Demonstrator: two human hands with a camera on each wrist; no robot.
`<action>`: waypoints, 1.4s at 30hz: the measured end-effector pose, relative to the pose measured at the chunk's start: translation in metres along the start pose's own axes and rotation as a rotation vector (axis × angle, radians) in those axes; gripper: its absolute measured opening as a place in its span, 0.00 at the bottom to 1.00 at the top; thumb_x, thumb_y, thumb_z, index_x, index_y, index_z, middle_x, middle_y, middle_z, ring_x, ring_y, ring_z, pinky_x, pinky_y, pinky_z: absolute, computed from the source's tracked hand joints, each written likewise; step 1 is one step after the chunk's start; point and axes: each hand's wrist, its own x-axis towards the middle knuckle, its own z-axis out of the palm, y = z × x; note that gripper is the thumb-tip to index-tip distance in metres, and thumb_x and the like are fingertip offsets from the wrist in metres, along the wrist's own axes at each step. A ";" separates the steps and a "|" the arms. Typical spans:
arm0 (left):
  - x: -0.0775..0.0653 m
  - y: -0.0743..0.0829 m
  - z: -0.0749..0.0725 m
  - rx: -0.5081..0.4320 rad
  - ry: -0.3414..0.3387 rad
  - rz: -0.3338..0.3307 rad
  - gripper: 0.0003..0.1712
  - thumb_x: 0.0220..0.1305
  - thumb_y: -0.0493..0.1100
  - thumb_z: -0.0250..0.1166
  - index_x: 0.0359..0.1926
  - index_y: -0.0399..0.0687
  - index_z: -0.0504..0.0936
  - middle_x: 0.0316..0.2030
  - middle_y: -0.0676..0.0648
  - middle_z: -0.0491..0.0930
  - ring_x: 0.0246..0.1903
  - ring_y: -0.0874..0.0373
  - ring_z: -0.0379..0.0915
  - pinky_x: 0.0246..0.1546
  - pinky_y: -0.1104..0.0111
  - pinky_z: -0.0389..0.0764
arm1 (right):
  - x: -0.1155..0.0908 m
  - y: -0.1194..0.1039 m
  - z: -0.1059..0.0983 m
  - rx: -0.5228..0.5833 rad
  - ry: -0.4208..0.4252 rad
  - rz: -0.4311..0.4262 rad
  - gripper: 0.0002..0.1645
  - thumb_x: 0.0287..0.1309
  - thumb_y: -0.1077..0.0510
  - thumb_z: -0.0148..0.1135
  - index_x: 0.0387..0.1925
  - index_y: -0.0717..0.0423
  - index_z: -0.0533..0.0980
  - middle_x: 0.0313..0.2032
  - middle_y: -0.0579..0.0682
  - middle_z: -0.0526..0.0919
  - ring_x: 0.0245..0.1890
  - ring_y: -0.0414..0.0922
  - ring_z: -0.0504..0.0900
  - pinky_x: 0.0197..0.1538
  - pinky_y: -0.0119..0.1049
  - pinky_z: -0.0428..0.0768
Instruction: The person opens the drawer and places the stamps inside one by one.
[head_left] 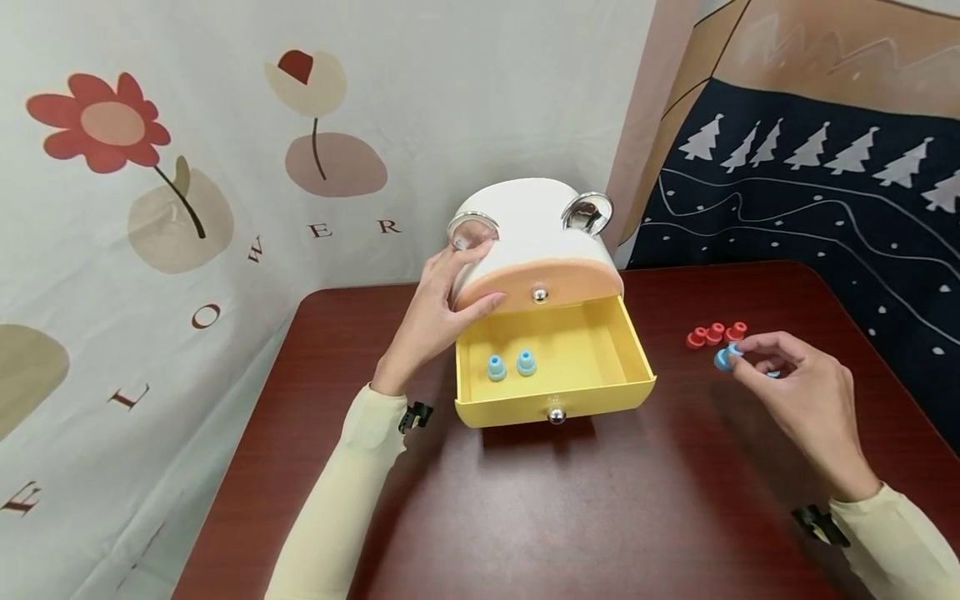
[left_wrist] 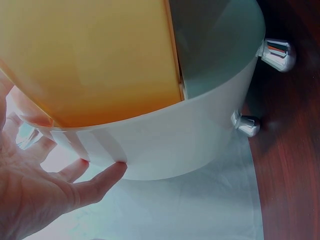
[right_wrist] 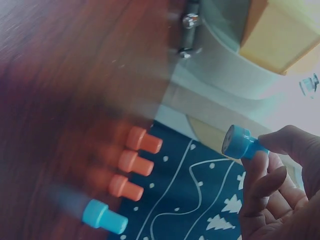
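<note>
A white cabinet [head_left: 528, 208] with a peach front and two silver rings has its lower yellow drawer [head_left: 555, 400] pulled out. Two blue toy stamps [head_left: 511, 365] stand inside that drawer, toward its left. My left hand [head_left: 435, 312] rests on the cabinet's left side, fingers spread, thumb against the peach front. Off to the right, my right hand [head_left: 806, 392] pinches a blue stamp [right_wrist: 239, 142] between thumb and fingertips, raised above the table. Another blue stamp [right_wrist: 105, 216] is on the table, mostly covered by the right hand in the head view.
Three red stamps [head_left: 716, 333] stand in a row just beyond my right hand. The dark reddish table [head_left: 555, 508] carries the cabinet near its back edge. Behind hang a flower-print cloth [head_left: 187, 75] and a navy cloth with white trees [head_left: 810, 192].
</note>
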 end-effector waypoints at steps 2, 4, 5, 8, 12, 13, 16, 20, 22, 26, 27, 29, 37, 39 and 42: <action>-0.001 0.000 0.000 -0.001 0.000 -0.002 0.38 0.69 0.52 0.79 0.77 0.64 0.77 0.76 0.62 0.71 0.79 0.49 0.52 0.76 0.44 0.60 | 0.000 -0.006 0.000 0.021 0.008 0.000 0.10 0.63 0.51 0.81 0.44 0.46 0.89 0.27 0.41 0.86 0.28 0.32 0.77 0.27 0.27 0.69; -0.002 0.000 -0.001 -0.002 -0.001 -0.002 0.38 0.69 0.51 0.79 0.77 0.64 0.77 0.76 0.62 0.71 0.79 0.48 0.52 0.76 0.43 0.59 | 0.000 -0.011 0.000 0.039 0.020 -0.001 0.10 0.63 0.51 0.81 0.44 0.46 0.90 0.27 0.41 0.86 0.28 0.33 0.77 0.27 0.26 0.70; -0.002 0.000 -0.001 -0.001 -0.001 -0.003 0.38 0.69 0.51 0.79 0.77 0.64 0.77 0.76 0.61 0.71 0.79 0.48 0.52 0.76 0.43 0.59 | 0.000 -0.013 0.000 0.046 0.025 -0.002 0.10 0.63 0.51 0.81 0.44 0.46 0.90 0.27 0.40 0.86 0.28 0.33 0.78 0.28 0.26 0.70; -0.001 0.000 -0.001 0.000 -0.004 -0.007 0.38 0.69 0.52 0.78 0.77 0.65 0.77 0.76 0.61 0.71 0.80 0.47 0.52 0.76 0.42 0.59 | 0.000 -0.019 0.000 0.063 0.040 0.000 0.10 0.63 0.53 0.82 0.45 0.48 0.90 0.27 0.40 0.85 0.28 0.33 0.77 0.29 0.25 0.71; -0.001 0.001 -0.001 -0.004 -0.007 -0.010 0.38 0.69 0.52 0.78 0.77 0.66 0.77 0.76 0.62 0.71 0.80 0.49 0.52 0.75 0.42 0.60 | 0.001 -0.027 0.001 0.082 0.045 0.006 0.11 0.63 0.56 0.81 0.47 0.51 0.90 0.28 0.39 0.84 0.30 0.34 0.76 0.30 0.24 0.71; -0.001 0.001 -0.001 -0.006 -0.007 -0.011 0.38 0.69 0.52 0.78 0.77 0.66 0.77 0.76 0.62 0.71 0.80 0.49 0.52 0.75 0.42 0.60 | 0.001 -0.029 0.002 0.088 0.045 0.008 0.11 0.64 0.56 0.81 0.47 0.51 0.90 0.28 0.39 0.84 0.30 0.34 0.76 0.30 0.24 0.70; -0.001 0.001 -0.001 -0.007 -0.005 -0.009 0.38 0.69 0.52 0.79 0.78 0.66 0.77 0.76 0.62 0.71 0.79 0.50 0.52 0.75 0.43 0.60 | 0.001 -0.035 0.004 0.110 0.043 0.010 0.11 0.64 0.58 0.80 0.47 0.52 0.89 0.28 0.41 0.83 0.31 0.36 0.74 0.29 0.24 0.70; 0.000 0.001 -0.001 -0.006 -0.007 -0.003 0.38 0.69 0.51 0.79 0.77 0.65 0.77 0.76 0.61 0.71 0.80 0.48 0.52 0.76 0.43 0.59 | 0.003 -0.043 0.007 0.146 0.048 -0.004 0.11 0.63 0.60 0.80 0.47 0.54 0.89 0.30 0.42 0.83 0.31 0.37 0.75 0.29 0.22 0.71; 0.000 0.002 -0.001 -0.005 -0.006 -0.001 0.38 0.69 0.51 0.79 0.77 0.64 0.77 0.76 0.61 0.71 0.80 0.47 0.52 0.76 0.44 0.59 | 0.004 -0.048 0.009 0.165 0.046 -0.016 0.12 0.63 0.61 0.81 0.47 0.55 0.89 0.31 0.42 0.83 0.31 0.37 0.75 0.30 0.22 0.72; 0.000 0.002 -0.001 -0.005 -0.003 0.002 0.38 0.69 0.51 0.79 0.77 0.64 0.77 0.76 0.61 0.72 0.79 0.47 0.53 0.76 0.44 0.60 | 0.008 -0.056 0.013 0.190 0.041 -0.039 0.12 0.63 0.61 0.81 0.48 0.55 0.89 0.32 0.42 0.83 0.31 0.38 0.75 0.30 0.22 0.73; 0.000 0.002 -0.001 -0.005 -0.002 0.002 0.38 0.69 0.51 0.79 0.77 0.64 0.77 0.76 0.61 0.72 0.79 0.47 0.53 0.76 0.44 0.60 | 0.008 -0.058 0.014 0.193 0.041 -0.044 0.12 0.63 0.61 0.81 0.47 0.54 0.89 0.31 0.43 0.83 0.31 0.39 0.75 0.30 0.22 0.73; 0.000 0.001 -0.001 -0.004 -0.002 0.000 0.38 0.69 0.51 0.79 0.77 0.64 0.77 0.76 0.61 0.71 0.79 0.47 0.53 0.76 0.44 0.60 | 0.010 -0.063 0.016 0.203 0.040 -0.048 0.12 0.63 0.61 0.81 0.48 0.55 0.89 0.31 0.44 0.83 0.31 0.39 0.75 0.30 0.22 0.74; 0.002 0.000 0.000 -0.007 -0.002 0.001 0.38 0.69 0.51 0.79 0.77 0.64 0.78 0.76 0.61 0.71 0.79 0.48 0.53 0.75 0.43 0.60 | 0.013 -0.080 0.025 0.235 0.031 -0.055 0.12 0.64 0.60 0.80 0.49 0.54 0.89 0.33 0.45 0.86 0.31 0.41 0.77 0.30 0.24 0.74; 0.002 0.000 0.000 -0.005 0.000 0.000 0.38 0.68 0.51 0.79 0.77 0.65 0.78 0.76 0.60 0.71 0.79 0.47 0.53 0.75 0.42 0.60 | 0.014 -0.085 0.028 0.252 0.025 -0.064 0.12 0.64 0.60 0.80 0.48 0.53 0.89 0.34 0.45 0.87 0.32 0.42 0.77 0.31 0.24 0.75; 0.002 -0.001 0.000 -0.004 0.000 0.000 0.38 0.68 0.51 0.80 0.77 0.65 0.78 0.76 0.60 0.71 0.79 0.47 0.53 0.75 0.42 0.60 | 0.014 -0.090 0.033 0.272 0.014 -0.075 0.12 0.64 0.59 0.81 0.48 0.51 0.90 0.35 0.45 0.88 0.32 0.43 0.78 0.30 0.26 0.75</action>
